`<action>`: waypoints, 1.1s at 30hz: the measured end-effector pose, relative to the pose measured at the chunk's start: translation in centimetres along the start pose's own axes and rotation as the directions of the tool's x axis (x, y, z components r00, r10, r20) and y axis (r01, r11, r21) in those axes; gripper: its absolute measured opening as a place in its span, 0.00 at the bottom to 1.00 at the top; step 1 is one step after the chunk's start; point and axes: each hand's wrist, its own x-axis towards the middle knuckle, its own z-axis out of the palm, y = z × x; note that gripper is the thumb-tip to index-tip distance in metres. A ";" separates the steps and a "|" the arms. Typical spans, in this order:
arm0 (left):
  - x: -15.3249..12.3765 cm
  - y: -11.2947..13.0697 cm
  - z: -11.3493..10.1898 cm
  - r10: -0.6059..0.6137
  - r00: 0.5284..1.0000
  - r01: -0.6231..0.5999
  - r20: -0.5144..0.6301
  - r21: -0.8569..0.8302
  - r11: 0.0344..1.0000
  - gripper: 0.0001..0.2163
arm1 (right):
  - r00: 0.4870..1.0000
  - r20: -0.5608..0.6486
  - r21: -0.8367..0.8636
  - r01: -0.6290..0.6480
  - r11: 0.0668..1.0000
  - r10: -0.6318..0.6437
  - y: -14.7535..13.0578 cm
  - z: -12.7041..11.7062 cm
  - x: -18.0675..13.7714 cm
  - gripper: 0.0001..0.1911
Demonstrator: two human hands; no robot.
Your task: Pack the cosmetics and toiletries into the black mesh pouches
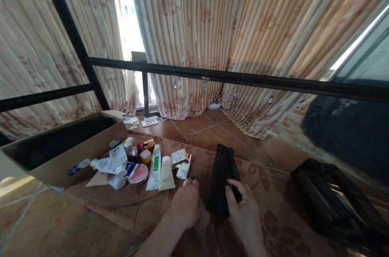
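My left hand [186,204] is closed, with a small white rounded item [186,182] showing at its fingertips. Most of that item is hidden by the fingers. A long black fabric pouch [219,182] lies on the brown patterned mat, its two long sides parted along the top. My right hand [244,206] grips the pouch's right side between thumb and fingers. Left of my left hand are a small white tube [183,170], a glittery compact [180,157], a cream tube [166,174] and a white-and-green tube [155,168].
More cosmetics, including a pink round compact [138,174] and a jar [145,156], cluster beside a cardboard box [51,163] with dark contents. A black bag [331,204] sits at the right. A black metal rail [219,74] crosses before the curtains [194,18].
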 end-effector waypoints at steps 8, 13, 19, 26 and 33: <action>0.3 -0.2 0.2 -0.005 1.000 0.005 -0.006 -0.008 1.000 0.13 | 1.000 -0.009 0.000 0.019 1.000 -0.019 0.1 0.1 0.0 0.16; 0.4 -0.3 0.3 0.005 1.000 -0.005 0.002 -0.001 1.000 0.12 | 0.999 -0.021 -0.001 0.024 1.000 -0.024 0.1 0.2 0.0 0.16; 0.3 -0.4 0.4 0.022 1.000 -0.022 -0.006 -0.003 1.000 0.13 | 1.000 -0.007 -0.012 0.019 1.000 -0.019 -0.2 0.0 -0.1 0.16; 0.2 -0.3 0.3 0.020 1.000 -0.020 -0.003 -0.020 1.000 0.13 | 1.000 -0.004 0.007 0.015 1.000 -0.015 -0.3 -0.1 -0.1 0.16; 0.2 -0.3 0.5 0.015 1.000 -0.015 -0.004 -0.017 1.000 0.15 | 1.000 0.006 0.014 0.010 1.000 -0.010 -0.2 0.1 -0.1 0.16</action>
